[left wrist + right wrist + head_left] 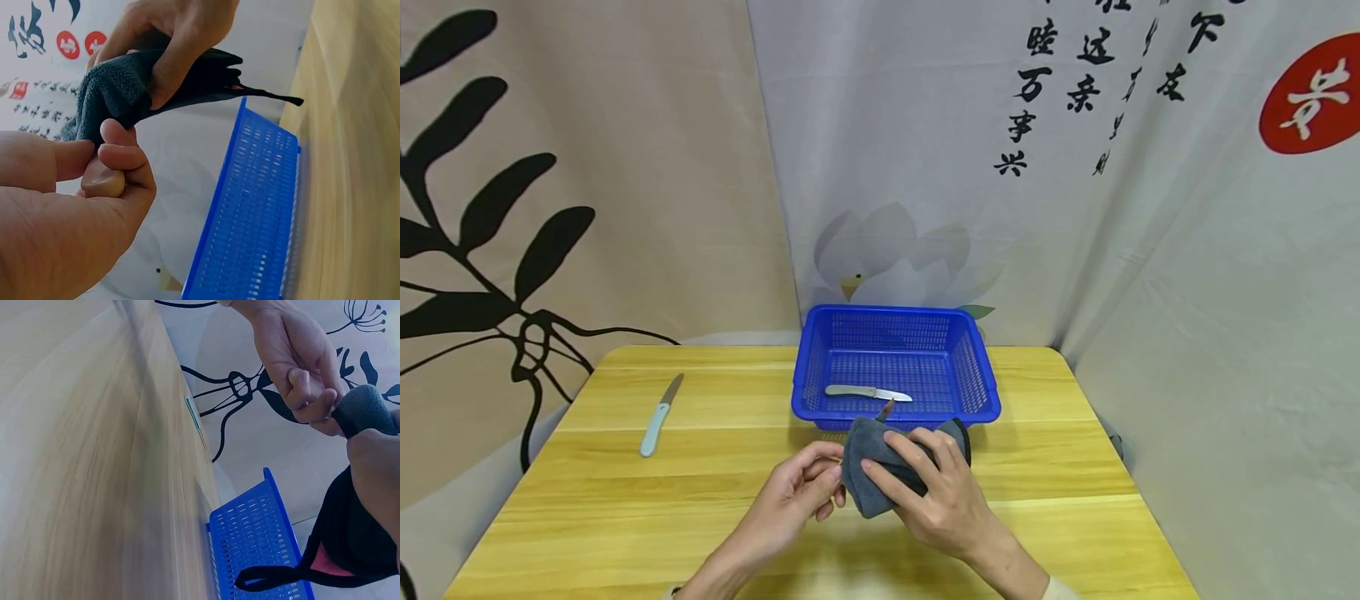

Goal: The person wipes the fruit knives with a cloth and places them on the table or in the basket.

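Far left, black leaf print (pixel 482 212) is showing on the backdrop. Knife with pale blue handle (pixel 662 412) is lying flat at the left of the wood-grain table (pixel 587 521), blade pointing away from the person. Left hand (pixel 790 500), next over, is gripping snugly: thumb and curled fingers are holding the pale, rounded handle end of an implement (pixel 103 183), seen in the left wrist view. The implement is sitting between both hands above the table, mostly hidden in dark grey cloth (pixel 865 471); a narrow tip (pixel 886 410) is poking out the far side. Blue plastic basket (pixel 895 309) is standing behind the hands, with a pale-handled knife (pixel 869 392) lying inside near the front wall, blade pointing right. Right hand (pixel 943 500) is clasping the cloth, fingers over it, thumb opposite; its black-edged end and loop are hanging loose. Upper right, black Chinese characters (pixel 1026 100) and a red oval (pixel 1311 93) are showing on the backdrop.
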`<control>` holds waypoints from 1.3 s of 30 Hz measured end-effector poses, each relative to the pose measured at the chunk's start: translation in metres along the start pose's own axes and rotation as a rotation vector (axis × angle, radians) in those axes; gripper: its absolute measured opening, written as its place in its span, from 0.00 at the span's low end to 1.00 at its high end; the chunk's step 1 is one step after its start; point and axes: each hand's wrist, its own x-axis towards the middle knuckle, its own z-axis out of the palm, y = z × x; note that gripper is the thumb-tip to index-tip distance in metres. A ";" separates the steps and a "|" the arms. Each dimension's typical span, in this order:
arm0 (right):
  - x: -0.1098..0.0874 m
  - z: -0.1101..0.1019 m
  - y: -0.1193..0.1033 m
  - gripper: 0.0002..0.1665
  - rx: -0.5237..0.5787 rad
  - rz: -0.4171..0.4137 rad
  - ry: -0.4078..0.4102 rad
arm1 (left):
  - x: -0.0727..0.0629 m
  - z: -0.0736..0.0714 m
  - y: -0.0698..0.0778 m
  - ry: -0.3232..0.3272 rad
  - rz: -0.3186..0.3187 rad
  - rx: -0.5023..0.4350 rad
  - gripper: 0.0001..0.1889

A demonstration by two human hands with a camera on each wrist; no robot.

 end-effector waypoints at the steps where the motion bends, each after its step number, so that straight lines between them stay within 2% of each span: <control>1: 0.000 0.000 0.000 0.18 -0.005 0.003 0.000 | 0.000 0.000 0.000 -0.003 0.000 -0.010 0.17; 9: 0.001 -0.001 0.002 0.18 -0.055 0.022 0.013 | 0.001 0.000 0.001 -0.025 0.027 -0.067 0.15; 13: 0.002 -0.002 0.006 0.18 -0.073 0.044 0.019 | 0.001 -0.001 0.000 -0.031 0.025 -0.058 0.14; 19: 0.002 -0.005 0.011 0.18 -0.094 0.067 0.022 | 0.001 -0.002 -0.001 -0.039 0.056 -0.034 0.13; 26: 0.001 -0.009 0.016 0.18 -0.122 0.098 0.013 | 0.000 -0.001 0.001 -0.018 0.012 0.002 0.13; 31: 0.001 -0.012 0.019 0.19 -0.137 0.122 0.008 | 0.000 0.000 0.002 -0.029 -0.005 -0.003 0.14; 39: 0.004 -0.016 0.029 0.19 -0.149 0.151 0.055 | -0.003 0.000 0.002 -0.019 -0.013 0.000 0.15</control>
